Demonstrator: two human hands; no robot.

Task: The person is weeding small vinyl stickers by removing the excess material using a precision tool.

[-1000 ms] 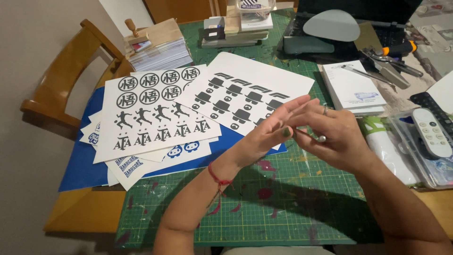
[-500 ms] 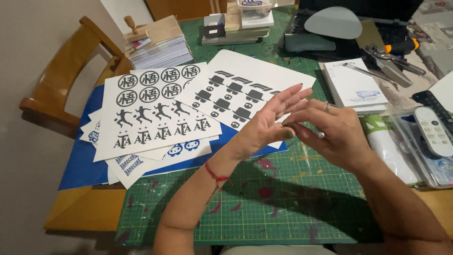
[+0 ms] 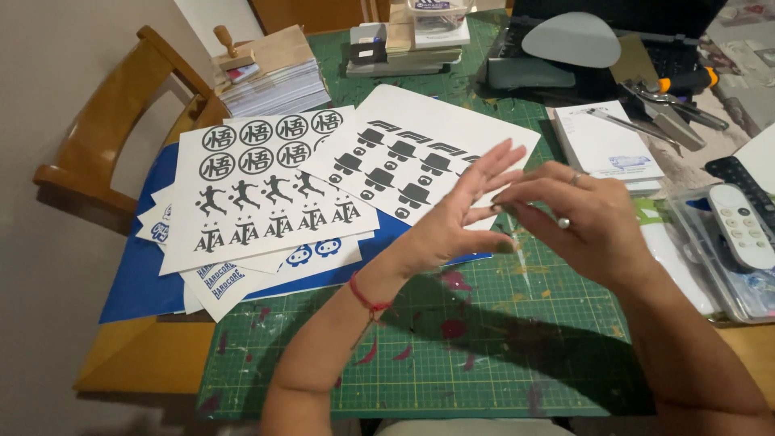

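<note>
Left hand spread wide, right hand pinched against its fingers, above the green cutting mat, sticker sheets just left.

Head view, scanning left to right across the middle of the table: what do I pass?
Wooden chair → white sheet of black cut-out figures → left hand, fingers spread → right hand, its fingertips at the left palm → white remote control in a clear tray.
</note>
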